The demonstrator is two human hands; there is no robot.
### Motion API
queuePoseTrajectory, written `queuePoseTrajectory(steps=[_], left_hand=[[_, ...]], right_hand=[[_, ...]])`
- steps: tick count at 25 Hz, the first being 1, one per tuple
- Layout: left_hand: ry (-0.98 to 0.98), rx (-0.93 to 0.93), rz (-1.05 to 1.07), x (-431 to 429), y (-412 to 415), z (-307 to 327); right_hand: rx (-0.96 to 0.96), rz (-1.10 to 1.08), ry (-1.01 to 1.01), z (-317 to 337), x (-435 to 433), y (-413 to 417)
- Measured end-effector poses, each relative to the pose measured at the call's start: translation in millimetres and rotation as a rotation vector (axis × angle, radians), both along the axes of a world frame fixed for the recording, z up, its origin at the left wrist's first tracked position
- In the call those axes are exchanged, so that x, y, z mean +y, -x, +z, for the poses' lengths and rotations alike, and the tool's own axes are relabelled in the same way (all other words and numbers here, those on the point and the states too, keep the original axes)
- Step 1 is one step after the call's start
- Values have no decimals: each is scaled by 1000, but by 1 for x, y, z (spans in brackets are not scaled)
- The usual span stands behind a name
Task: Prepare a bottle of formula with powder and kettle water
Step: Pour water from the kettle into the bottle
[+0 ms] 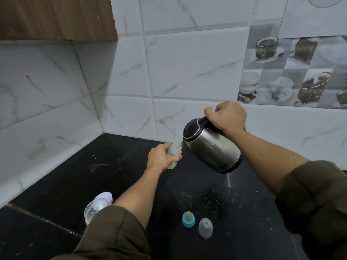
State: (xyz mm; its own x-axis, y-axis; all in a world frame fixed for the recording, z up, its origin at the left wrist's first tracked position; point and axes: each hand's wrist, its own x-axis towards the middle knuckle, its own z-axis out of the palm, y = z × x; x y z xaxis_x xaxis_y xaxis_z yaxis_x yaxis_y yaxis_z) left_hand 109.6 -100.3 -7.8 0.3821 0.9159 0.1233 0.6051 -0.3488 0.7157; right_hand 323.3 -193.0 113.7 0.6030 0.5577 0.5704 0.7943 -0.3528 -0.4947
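Around my work, low in the frame, I see a teal nipple ring (188, 219) standing on the black, speckled countertop (75, 175), with a clear domed cap (205, 227) just beside it to the right; neither sits in the way of the pour. At lower left a clear plastic container (93, 210) is partly hidden behind my left sleeve, a pale lilac lid (104, 197) touching its far side; I cannot tell what it holds. Near frame centre my left hand (161, 158) is wrapped around the baby bottle (173, 155), a small translucent cylinder, open-topped, standing on the counter; its contents are too blurred to judge. My right hand (228, 116) is closed tight on the black handle of the kettle (212, 146), a brushed-steel body with a black lid, tilted left and lifted off the counter so its spout meets the bottle's mouth. White marble-veined tiles (187, 68) fill the wall behind, with a wood-grain cabinet (56, 17) at upper left.
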Motion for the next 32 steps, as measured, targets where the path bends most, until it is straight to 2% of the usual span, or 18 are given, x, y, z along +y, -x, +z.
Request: queuePoseTrajectory(steps=[7,32], left_hand=[[-16,14,-24,-6,1,2],[-44,98,-71,-6,1,6]], right_hand=[[-89,24,8,9,-1,7],[-194,11,64,19,-1,15]])
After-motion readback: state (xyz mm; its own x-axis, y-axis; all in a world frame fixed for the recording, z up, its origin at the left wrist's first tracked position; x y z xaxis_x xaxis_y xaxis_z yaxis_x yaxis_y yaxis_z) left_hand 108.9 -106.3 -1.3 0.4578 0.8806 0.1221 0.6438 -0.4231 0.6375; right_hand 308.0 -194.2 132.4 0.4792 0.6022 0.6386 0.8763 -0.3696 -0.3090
